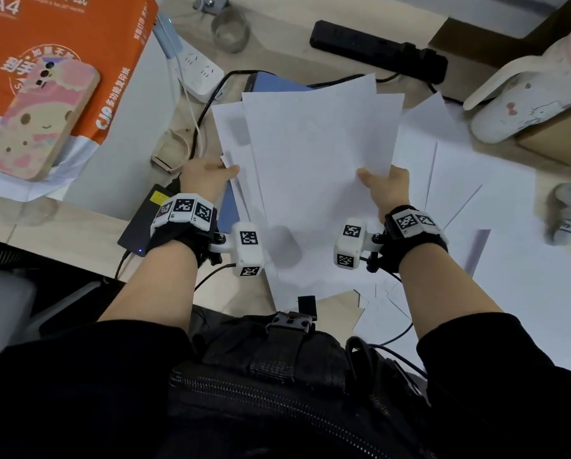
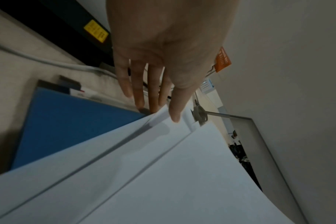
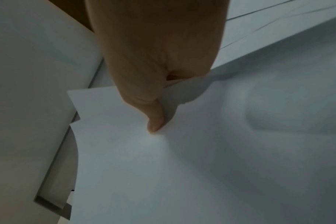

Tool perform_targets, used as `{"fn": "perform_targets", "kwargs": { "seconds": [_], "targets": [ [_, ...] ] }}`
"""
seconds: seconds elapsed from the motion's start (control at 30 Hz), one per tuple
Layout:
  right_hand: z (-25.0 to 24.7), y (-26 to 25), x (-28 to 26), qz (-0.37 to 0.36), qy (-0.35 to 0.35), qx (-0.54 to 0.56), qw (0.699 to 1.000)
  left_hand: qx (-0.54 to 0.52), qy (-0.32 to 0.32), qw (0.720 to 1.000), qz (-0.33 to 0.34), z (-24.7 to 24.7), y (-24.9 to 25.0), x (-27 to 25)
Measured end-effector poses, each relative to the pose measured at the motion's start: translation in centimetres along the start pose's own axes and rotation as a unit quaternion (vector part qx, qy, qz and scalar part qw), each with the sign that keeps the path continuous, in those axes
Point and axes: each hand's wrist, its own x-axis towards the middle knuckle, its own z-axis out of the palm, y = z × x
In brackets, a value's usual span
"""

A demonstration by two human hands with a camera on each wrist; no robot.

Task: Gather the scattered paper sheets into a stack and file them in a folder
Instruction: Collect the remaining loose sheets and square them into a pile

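While both hands work at the desk, the head view shows a loose bundle of white paper sheets [image 1: 314,154] held raised and fanned, edges not squared. The left hand [image 1: 208,175] holds the bundle's left edge, thumb lying on top; the right hand [image 1: 388,187] holds the right edge, thumb on the top sheet, fingers hidden beneath. A blue folder [image 1: 271,82] lies flat under the bundle, showing at its far left corner. More loose sheets [image 1: 496,200] lie scattered flat on the desk [image 1: 79,233] to the right. An orange A4 paper ream [image 1: 62,44] sits far left with a pink-cased phone [image 1: 36,117] on top. A black power strip [image 1: 377,49] and a white one [image 1: 198,71] lie at the far side.

From the left wrist view, the left hand [image 2: 163,60] has four fingers [image 2: 138,91] straight and close together behind the sheets' corner, thumb extended on the front face, so the thin sheets [image 2: 144,174] are pinched between them. The matte blue folder [image 2: 67,121] lies beyond and to the left.

From the right wrist view, the right hand [image 3: 153,60] presses its thumb [image 3: 155,121] onto the smooth top sheet [image 3: 201,166], dimpling it slightly. Its other fingers are hidden under the paper; their pose cannot be told.
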Motion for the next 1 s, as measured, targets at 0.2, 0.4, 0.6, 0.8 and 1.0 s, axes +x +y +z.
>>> {"fn": "perform_targets", "kwargs": {
  "seconds": [0.2, 0.4, 0.6, 0.8, 1.0],
  "targets": [
    [0.4, 0.3, 0.2, -0.034, 0.070, 0.050, 0.996, 0.014, -0.037, 0.999, 0.001, 0.9, -0.3, -0.5],
    [1.8, 0.7, 0.7, -0.046, 0.039, -0.004, 0.998, -0.022, -0.027, 0.997, 0.074, 2.0, 0.4, -1.1],
    [1.9, 1.3, 0.9, -0.028, -0.019, -0.029, 0.999, -0.071, -0.113, 0.991, 0.021, 4.0, 1.0, -2.3],
    [1.7, 1.1, 0.9, -0.017, -0.041, -0.038, 0.998, -0.078, -0.080, 0.994, -0.003, 4.2, 1.7, -2.8],
    [1.4, 0.4, 0.0, -0.026, -0.036, 0.026, 0.999, -0.111, -0.025, 0.993, 0.030, 2.9, 2.8, -3.9]
  ]
}}
